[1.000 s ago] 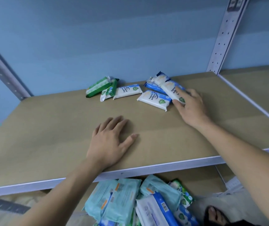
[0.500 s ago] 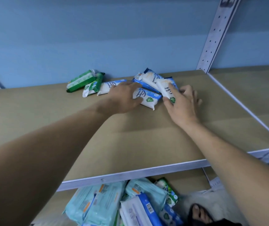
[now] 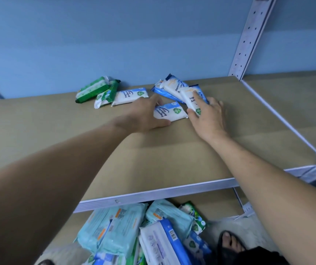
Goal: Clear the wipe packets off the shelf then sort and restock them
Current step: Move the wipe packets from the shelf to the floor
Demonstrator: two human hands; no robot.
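On shelf (image 3: pixel 153 159) | left hand (image 3: pixel 145 114) grip holds flat packet (image 3: pixel 170 112), end hidden | right hand (image 3: pixel 209 116) holds tilted packet (image 3: pixel 190 99)

Both bare arms stretch forward and converge, the left forearm (image 3: pixel 61 169) coming in from the lower left and the right forearm (image 3: pixel 268 175) from the lower right. The left hand (image 3: pixel 145 116) lies back-up, with its thumb along the near edge of a flat white packet (image 3: pixel 169 112) and its fingers over the far edge, pinching it. Just beside it, the right hand (image 3: pixel 209 119) lies back-up too, its thumb at the near end of a tilted white packet (image 3: pixel 190 97) and its index finger along the top, gripping it.
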